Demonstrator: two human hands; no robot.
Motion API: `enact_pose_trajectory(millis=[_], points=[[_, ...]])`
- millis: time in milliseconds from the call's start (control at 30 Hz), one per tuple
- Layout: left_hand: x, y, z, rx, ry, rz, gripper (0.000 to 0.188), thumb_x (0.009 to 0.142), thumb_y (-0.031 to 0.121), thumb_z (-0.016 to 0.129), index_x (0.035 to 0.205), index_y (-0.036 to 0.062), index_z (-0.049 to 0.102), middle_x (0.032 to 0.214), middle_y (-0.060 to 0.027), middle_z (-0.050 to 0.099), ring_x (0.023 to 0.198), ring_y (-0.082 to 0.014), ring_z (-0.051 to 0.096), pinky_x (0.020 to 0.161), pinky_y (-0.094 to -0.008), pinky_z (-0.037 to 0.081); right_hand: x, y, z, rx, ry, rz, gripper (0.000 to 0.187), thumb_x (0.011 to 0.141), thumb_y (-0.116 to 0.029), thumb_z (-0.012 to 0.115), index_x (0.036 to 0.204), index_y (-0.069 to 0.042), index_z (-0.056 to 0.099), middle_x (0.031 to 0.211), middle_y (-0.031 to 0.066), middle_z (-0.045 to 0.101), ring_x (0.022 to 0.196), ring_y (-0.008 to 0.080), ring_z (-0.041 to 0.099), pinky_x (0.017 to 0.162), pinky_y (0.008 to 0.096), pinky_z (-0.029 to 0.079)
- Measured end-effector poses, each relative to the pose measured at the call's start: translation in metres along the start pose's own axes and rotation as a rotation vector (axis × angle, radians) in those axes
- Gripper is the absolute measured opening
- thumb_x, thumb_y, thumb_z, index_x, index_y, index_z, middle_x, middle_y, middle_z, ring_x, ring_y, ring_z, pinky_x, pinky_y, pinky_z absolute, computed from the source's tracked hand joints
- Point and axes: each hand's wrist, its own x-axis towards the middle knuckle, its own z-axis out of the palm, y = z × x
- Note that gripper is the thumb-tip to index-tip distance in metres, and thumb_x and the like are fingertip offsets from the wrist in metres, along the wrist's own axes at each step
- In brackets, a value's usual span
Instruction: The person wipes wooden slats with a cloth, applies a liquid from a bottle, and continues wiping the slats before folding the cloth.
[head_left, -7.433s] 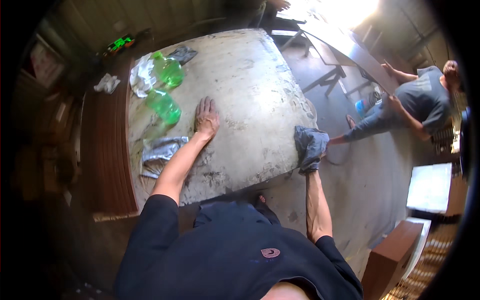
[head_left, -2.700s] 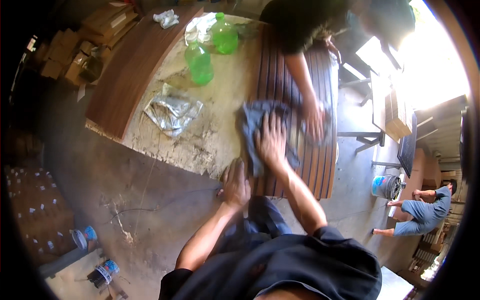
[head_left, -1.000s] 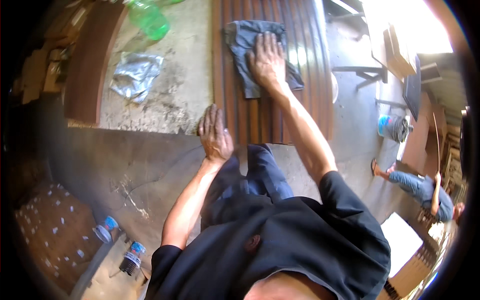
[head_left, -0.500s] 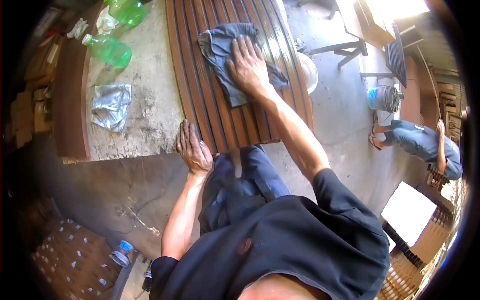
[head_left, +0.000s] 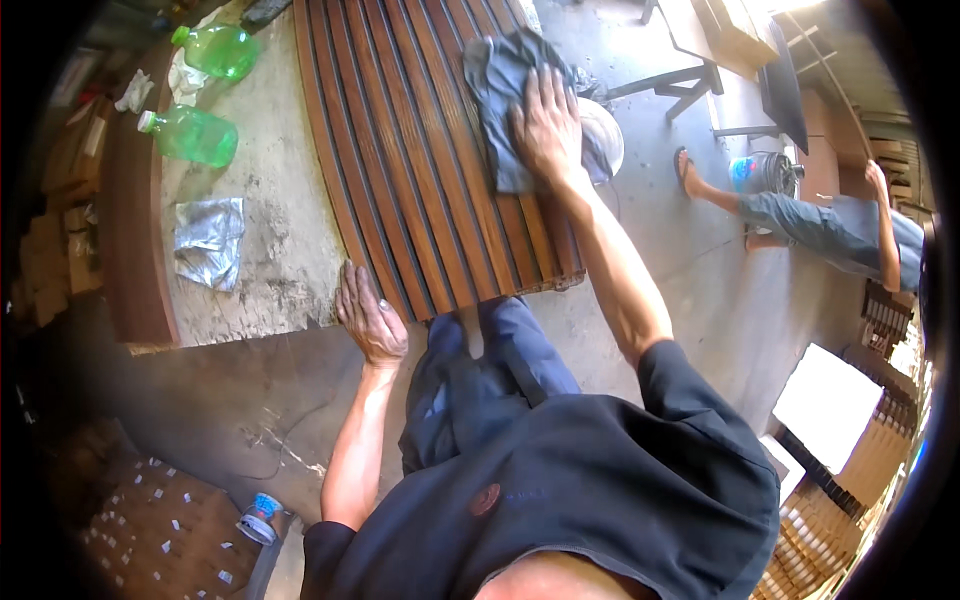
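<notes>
Pressing dark cloth [head_left: 494,95] onto slatted panel [head_left: 415,150] with right hand [head_left: 550,128], grip spread flat; left hand [head_left: 373,320] by its corner, grip uncurled, empty.

Head-worn wide fisheye, near above, facing down at hands [head_left: 548,125]

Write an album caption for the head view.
Right hand flat on a grey cloth over a grooved brown panel, left hand by its corner.

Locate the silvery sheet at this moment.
At left in the head view, the silvery sheet lies on the tabletop beside the brown boards, left of the slatted panel.
</notes>
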Motion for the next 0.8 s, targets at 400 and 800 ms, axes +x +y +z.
enact_pose_trajectory(millis=[400,800], points=[[-0.007,0.008,0.004,-0.017,0.027,-0.009,0.058,0.112,0.027,0.036,0.163,-0.0012,0.041,0.165,-0.0266,0.046,0.151,-0.0457,0.046,0.124,-0.0572,0.03,-0.033,-0.014,-0.011,-0.005,-0.11,-0.086,0.073,0.106,-0.036,0.053,0.163,0.007,0.036,0.17,0.0304,0.034,0.157,0.0469,0.034,0.131,0.0551,0.023],[-0.015,0.02,0.009,-0.014,0.056,-0.034,0.058,0.107,0.021,0.04,0.159,-0.0049,0.044,0.164,-0.0268,0.047,0.151,-0.0452,0.046,0.124,-0.056,0.031,-0.076,-0.06,-0.036,0.137,-0.346,-0.348,0.079,0.106,-0.043,0.054,0.165,0.005,0.034,0.173,0.0291,0.03,0.162,0.0444,0.028,0.131,0.0573,0.022]])
